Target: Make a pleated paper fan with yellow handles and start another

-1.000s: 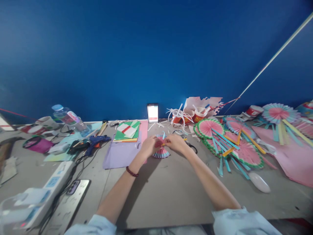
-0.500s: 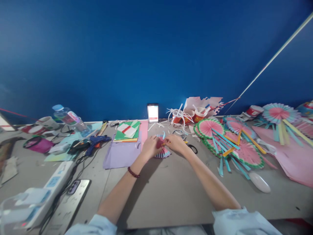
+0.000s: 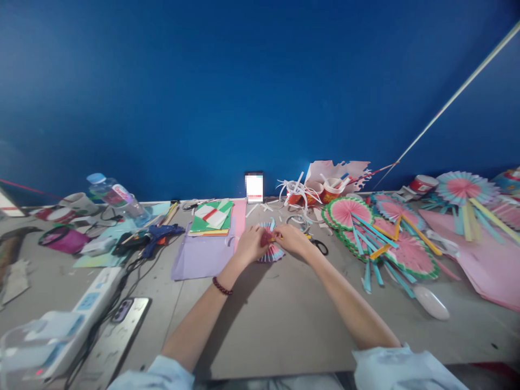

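Observation:
A round pleated paper fan (image 3: 271, 254) in pink, blue and white lies on the table between my hands. My left hand (image 3: 252, 242) is closed at the fan's left side, its fingertips at the dark pink middle. From the right, my right hand (image 3: 293, 240) pinches a small orange-yellow strip (image 3: 271, 239) over that middle. My fingers cover part of the fan, so how the strip joins it is hidden. Black-handled scissors (image 3: 320, 247) lie just right of my right hand.
Purple paper (image 3: 199, 262) with green sheets (image 3: 211, 216) lies to the left, near a blue glue gun (image 3: 158, 235). Watermelon-patterned paper fans (image 3: 410, 249) pile up on the right. A lit phone (image 3: 254, 188) stands against the blue wall. A power strip (image 3: 87, 309) sits front left.
My right hand's fingers have shifted slightly at the fan's middle. My left hand and the fan stay in almost the same place.

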`<state>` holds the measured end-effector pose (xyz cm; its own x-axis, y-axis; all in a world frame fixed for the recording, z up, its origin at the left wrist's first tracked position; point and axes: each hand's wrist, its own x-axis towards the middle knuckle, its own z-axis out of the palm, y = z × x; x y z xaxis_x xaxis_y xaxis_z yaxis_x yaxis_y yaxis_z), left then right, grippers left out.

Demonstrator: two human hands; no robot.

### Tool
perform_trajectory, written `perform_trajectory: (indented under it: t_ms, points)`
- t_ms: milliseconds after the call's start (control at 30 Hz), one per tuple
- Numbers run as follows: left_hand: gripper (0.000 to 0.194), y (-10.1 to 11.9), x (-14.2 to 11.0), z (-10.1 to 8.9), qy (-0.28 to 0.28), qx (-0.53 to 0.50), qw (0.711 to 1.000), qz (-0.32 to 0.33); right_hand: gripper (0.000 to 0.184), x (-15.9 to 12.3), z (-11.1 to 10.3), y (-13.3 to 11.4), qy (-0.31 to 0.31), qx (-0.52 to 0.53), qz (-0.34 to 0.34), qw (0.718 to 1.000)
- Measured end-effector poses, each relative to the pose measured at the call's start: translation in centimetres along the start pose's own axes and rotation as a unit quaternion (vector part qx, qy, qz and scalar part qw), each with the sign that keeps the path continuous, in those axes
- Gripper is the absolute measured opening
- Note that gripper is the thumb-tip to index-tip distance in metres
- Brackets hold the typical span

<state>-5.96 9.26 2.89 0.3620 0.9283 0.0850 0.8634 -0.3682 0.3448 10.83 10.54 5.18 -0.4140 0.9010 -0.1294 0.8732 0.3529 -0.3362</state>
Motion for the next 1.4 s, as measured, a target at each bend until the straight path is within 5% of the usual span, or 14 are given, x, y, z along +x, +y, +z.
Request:
perform_trajectory:
  t_ms: [1400]
  points:
    - [0.019, -0.4, 0.1, 0.3, -0.012, -0.005, 1.000, -0.011, 0.017, 0.0, 0.6, 0.8, -0.034, 0.144, -0.055, 0.987]
